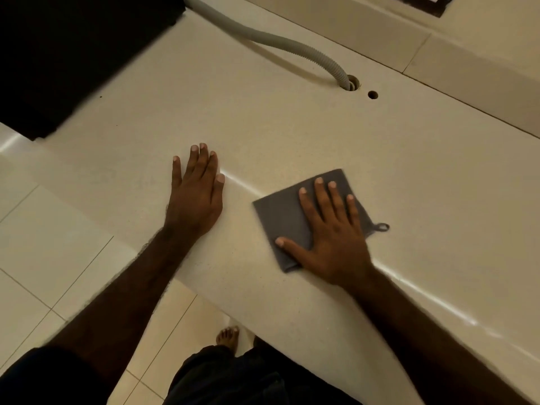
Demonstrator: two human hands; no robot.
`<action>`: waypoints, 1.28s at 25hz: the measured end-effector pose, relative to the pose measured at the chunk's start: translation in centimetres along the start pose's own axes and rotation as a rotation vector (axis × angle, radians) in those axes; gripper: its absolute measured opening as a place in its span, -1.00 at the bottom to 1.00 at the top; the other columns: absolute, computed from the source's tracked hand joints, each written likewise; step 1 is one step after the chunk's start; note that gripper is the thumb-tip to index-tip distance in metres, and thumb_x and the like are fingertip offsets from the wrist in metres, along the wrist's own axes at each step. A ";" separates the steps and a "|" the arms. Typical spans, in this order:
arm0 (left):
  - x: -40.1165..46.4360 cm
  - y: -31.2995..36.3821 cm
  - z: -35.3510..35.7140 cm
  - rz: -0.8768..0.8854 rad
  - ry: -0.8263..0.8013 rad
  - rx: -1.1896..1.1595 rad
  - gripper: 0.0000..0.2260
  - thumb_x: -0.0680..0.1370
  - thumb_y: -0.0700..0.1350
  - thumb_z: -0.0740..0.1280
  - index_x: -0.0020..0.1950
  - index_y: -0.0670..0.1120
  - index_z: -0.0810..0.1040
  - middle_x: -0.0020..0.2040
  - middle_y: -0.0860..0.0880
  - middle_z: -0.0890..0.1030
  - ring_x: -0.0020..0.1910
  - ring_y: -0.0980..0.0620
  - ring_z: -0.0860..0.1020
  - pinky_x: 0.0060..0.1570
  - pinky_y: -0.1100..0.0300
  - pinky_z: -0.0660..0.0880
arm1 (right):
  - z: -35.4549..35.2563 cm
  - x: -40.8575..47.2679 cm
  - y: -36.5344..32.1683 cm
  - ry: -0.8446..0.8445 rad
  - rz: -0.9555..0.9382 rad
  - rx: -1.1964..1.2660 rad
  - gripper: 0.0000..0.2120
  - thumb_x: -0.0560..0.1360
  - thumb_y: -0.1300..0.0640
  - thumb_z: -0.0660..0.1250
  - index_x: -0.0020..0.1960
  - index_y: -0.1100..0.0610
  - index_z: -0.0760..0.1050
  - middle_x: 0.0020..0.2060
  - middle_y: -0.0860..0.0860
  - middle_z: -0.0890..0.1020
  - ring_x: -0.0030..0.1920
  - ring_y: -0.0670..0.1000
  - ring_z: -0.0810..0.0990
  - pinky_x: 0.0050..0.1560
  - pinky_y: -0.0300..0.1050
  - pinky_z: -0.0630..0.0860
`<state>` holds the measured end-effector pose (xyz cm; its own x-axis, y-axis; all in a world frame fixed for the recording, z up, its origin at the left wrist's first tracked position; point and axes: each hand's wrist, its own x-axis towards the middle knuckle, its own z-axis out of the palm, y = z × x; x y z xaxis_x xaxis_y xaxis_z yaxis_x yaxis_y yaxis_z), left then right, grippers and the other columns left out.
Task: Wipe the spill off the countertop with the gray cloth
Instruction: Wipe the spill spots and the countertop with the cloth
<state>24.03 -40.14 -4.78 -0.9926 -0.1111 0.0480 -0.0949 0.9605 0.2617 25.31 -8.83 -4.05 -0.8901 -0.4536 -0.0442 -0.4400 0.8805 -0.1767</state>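
Observation:
The gray cloth point(280, 217), folded into a square with a small loop at its right corner, lies flat on the cream countertop point(263, 127) near the front edge. My right hand point(330, 232) presses on it with fingers spread, covering its right half. My left hand point(195, 191) rests flat and empty on the bare countertop to the left of the cloth, fingers together. I cannot make out a spill on the surface.
A gray corrugated hose point(280, 42) runs across the back of the counter into a hole point(352, 83), with a smaller hole point(372, 95) beside it. A black appliance point(73, 54) sits at the far left. Tiled floor and my bare foot point(228, 337) show below the counter's edge.

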 end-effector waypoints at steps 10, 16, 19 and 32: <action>-1.9 -1.3 -1.1 -0.127 0.033 -0.279 -0.44 0.72 0.04 -0.09 0.67 -0.20 0.10 0.70 -0.15 0.08 0.70 -0.03 -0.03 0.67 -0.05 -0.20 | -1.2 14.0 -5.5 -0.052 0.165 0.013 0.07 0.50 -0.65 -0.06 0.77 0.01 -0.11 0.76 0.20 -0.10 0.76 0.26 -0.16 0.69 0.41 -0.17; -2.9 -2.7 -1.3 -0.122 0.052 -0.305 -0.43 0.71 0.05 -0.06 0.65 -0.22 0.18 0.69 -0.17 0.14 0.70 -0.06 0.01 0.66 -0.09 -0.23 | 1.1 8.8 -12.4 -0.003 -0.042 0.006 0.03 0.50 -0.63 0.00 0.77 -0.04 -0.02 0.76 0.16 -0.02 0.76 0.23 -0.08 0.70 0.39 -0.10; -3.5 -2.9 -1.5 -0.074 -0.014 -0.227 -0.39 0.69 0.08 -0.07 0.66 -0.22 0.14 0.69 -0.18 0.12 0.70 -0.07 -0.01 0.65 -0.10 -0.25 | 1.7 4.3 -13.0 0.013 -0.097 0.003 0.03 0.50 -0.65 -0.01 0.77 -0.05 -0.01 0.77 0.14 -0.01 0.76 0.21 -0.06 0.69 0.39 -0.06; -13.4 13.6 0.2 0.462 -0.258 -0.115 -0.41 0.73 0.14 -0.11 0.70 -0.12 0.00 0.72 -0.12 -0.01 0.70 -0.05 -0.16 0.65 -0.09 -0.26 | -0.9 -11.2 -7.6 -0.160 0.254 0.073 -0.06 0.54 -0.47 -0.17 0.73 0.01 -0.36 0.70 0.00 -0.37 0.71 0.02 -0.41 0.74 0.19 -0.28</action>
<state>35.98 -25.55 -2.02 -0.9166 0.3964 -0.0514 0.3503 0.8586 0.3743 38.54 -10.26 -1.29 -0.9378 -0.2413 -0.2498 -0.1907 0.9589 -0.2102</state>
